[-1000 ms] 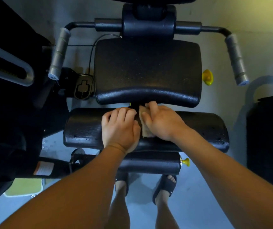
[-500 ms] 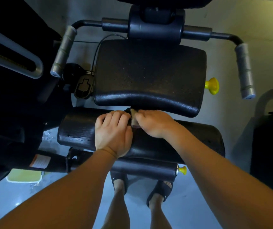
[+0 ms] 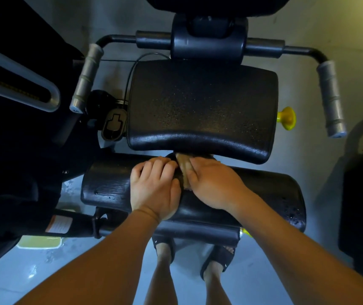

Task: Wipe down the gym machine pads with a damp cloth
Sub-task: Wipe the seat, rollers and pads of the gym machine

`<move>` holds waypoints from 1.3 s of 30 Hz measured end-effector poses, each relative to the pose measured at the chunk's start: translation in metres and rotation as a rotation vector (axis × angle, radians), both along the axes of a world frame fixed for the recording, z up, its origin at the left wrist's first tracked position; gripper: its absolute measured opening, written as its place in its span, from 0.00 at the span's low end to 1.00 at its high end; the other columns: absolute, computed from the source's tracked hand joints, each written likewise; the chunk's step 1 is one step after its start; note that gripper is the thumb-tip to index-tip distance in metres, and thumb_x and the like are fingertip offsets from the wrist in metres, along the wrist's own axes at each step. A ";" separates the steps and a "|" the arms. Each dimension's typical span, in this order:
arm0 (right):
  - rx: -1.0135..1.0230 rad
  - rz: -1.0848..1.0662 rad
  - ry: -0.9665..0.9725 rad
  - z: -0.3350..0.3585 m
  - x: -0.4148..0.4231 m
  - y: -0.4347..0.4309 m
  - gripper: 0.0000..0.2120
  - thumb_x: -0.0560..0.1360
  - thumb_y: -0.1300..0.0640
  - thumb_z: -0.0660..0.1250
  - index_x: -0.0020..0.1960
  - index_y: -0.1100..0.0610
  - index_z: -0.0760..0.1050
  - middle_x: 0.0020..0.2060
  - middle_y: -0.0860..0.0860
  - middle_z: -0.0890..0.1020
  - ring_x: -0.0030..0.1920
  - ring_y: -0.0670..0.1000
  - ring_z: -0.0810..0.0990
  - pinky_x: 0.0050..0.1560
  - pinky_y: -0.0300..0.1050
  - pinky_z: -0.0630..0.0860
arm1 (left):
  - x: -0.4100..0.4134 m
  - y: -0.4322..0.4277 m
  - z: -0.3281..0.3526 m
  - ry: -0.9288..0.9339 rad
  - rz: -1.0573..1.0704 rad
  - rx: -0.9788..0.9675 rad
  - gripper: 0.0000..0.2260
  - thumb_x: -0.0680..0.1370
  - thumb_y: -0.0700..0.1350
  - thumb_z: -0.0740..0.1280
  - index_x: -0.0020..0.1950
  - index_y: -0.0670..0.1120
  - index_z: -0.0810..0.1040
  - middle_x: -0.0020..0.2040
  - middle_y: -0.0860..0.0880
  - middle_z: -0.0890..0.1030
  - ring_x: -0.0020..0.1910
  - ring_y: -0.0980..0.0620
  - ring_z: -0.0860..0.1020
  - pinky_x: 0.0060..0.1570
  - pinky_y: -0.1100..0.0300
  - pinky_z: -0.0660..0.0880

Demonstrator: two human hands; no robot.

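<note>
A black roller pad (image 3: 264, 190) lies crosswise below the black seat pad (image 3: 200, 106) of the gym machine; water drops glisten on the roller's right end. My right hand (image 3: 213, 183) presses a small tan cloth (image 3: 184, 170) against the roller's top middle, fingers reaching into the gap under the seat pad, the cloth mostly hidden beneath them. My left hand (image 3: 154, 188) rests on the roller right beside it, fingers laid over the pad's curve, holding nothing.
Two grey foam handles (image 3: 86, 78) (image 3: 330, 97) flank the seat. A yellow knob (image 3: 287, 118) sticks out at the seat's right, another (image 3: 245, 232) below the roller. Dark machines stand close on both sides. My sandalled feet (image 3: 218, 258) are on the wet floor.
My right hand slid the cloth up toward the gap under the seat pad, then slightly back, leaving more cloth showing now. The left hand stayed on the roller. The view shifted closer.
</note>
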State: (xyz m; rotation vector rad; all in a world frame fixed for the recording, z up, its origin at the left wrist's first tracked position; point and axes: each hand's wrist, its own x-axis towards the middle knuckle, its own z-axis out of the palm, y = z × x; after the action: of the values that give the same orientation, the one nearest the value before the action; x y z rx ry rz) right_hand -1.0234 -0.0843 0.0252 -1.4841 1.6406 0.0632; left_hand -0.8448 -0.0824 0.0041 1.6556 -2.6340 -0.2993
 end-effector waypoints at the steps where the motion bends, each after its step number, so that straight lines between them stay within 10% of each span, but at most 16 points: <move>1: 0.021 0.027 0.014 0.000 0.000 -0.002 0.24 0.85 0.40 0.43 0.64 0.48 0.73 0.58 0.48 0.81 0.59 0.50 0.78 0.63 0.53 0.73 | 0.001 0.000 0.000 0.005 0.001 0.002 0.17 0.76 0.51 0.60 0.60 0.47 0.79 0.57 0.47 0.79 0.56 0.44 0.76 0.61 0.45 0.67; 7: 0.179 0.079 0.026 -0.013 0.016 -0.029 0.26 0.84 0.40 0.41 0.75 0.43 0.67 0.71 0.51 0.74 0.70 0.56 0.72 0.70 0.59 0.66 | 0.001 0.001 -0.006 0.015 0.000 -0.031 0.15 0.76 0.50 0.60 0.58 0.45 0.79 0.55 0.48 0.79 0.55 0.44 0.76 0.60 0.46 0.68; 15: -0.088 0.062 0.102 0.012 0.015 0.007 0.19 0.86 0.45 0.49 0.71 0.49 0.71 0.63 0.49 0.79 0.65 0.52 0.76 0.69 0.53 0.71 | 0.001 0.003 -0.005 0.022 0.004 -0.042 0.11 0.78 0.49 0.59 0.52 0.45 0.76 0.51 0.47 0.79 0.50 0.43 0.76 0.59 0.45 0.68; 20: -0.188 0.136 0.173 0.025 0.007 0.053 0.27 0.83 0.47 0.58 0.80 0.51 0.59 0.79 0.50 0.64 0.79 0.51 0.61 0.79 0.49 0.57 | -0.001 0.004 -0.004 0.007 0.031 -0.035 0.11 0.78 0.49 0.59 0.52 0.45 0.76 0.50 0.48 0.78 0.49 0.45 0.75 0.59 0.46 0.68; 26: -0.124 0.093 0.247 0.009 -0.001 0.048 0.31 0.84 0.38 0.46 0.84 0.47 0.45 0.83 0.53 0.52 0.82 0.56 0.51 0.81 0.55 0.48 | -0.003 0.002 -0.002 0.012 0.067 0.009 0.14 0.77 0.52 0.56 0.55 0.47 0.75 0.50 0.48 0.78 0.51 0.44 0.75 0.59 0.47 0.66; 34: -0.351 0.039 0.223 0.015 -0.002 0.103 0.29 0.81 0.58 0.63 0.81 0.53 0.61 0.79 0.53 0.65 0.79 0.55 0.60 0.79 0.50 0.59 | -0.008 0.004 0.009 -0.027 0.091 0.102 0.16 0.75 0.54 0.53 0.57 0.50 0.72 0.54 0.49 0.75 0.56 0.46 0.73 0.61 0.47 0.64; 39: -0.518 -0.214 0.086 0.033 -0.027 0.113 0.19 0.77 0.64 0.64 0.67 0.54 0.77 0.58 0.54 0.82 0.60 0.58 0.75 0.56 0.53 0.78 | -0.029 0.008 0.023 -0.042 0.160 0.229 0.17 0.78 0.53 0.53 0.60 0.46 0.71 0.59 0.46 0.74 0.63 0.44 0.70 0.69 0.45 0.62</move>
State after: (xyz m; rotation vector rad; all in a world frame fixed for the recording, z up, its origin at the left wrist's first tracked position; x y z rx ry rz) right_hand -1.0502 0.0290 0.0580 -1.6838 1.9731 -0.4538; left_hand -0.8733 -0.0743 0.0272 1.9457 -2.5577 -0.5871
